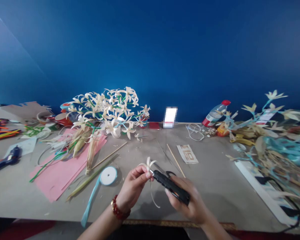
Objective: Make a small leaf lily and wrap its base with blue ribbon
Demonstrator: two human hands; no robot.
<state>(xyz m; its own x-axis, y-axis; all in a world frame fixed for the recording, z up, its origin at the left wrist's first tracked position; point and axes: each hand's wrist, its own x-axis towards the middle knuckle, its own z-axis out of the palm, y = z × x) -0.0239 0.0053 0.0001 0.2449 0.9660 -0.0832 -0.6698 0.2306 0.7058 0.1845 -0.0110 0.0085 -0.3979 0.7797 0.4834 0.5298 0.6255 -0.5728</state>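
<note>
We pinch a cream-white, curly-petalled flower (149, 164) in our left hand (134, 181) above the tabletop (215, 180); our right hand (191, 202) grips a black, metal-tipped tool (168, 185) pointed at it. Around us lie a round white spool of pale-blue ribbon (112, 174), pink paper sheets (50, 181) and a long white power strip (256, 188), a slim wooden stick (176, 160) just beyond the tool.

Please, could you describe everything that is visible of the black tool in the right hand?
The black tool looks like a plastic glue gun, long-bodied, with a short silvery tip. The right hand grips it aslant above the table, its tip pointing at the small pale flower in the left hand. Whether they touch is unclear.
</note>
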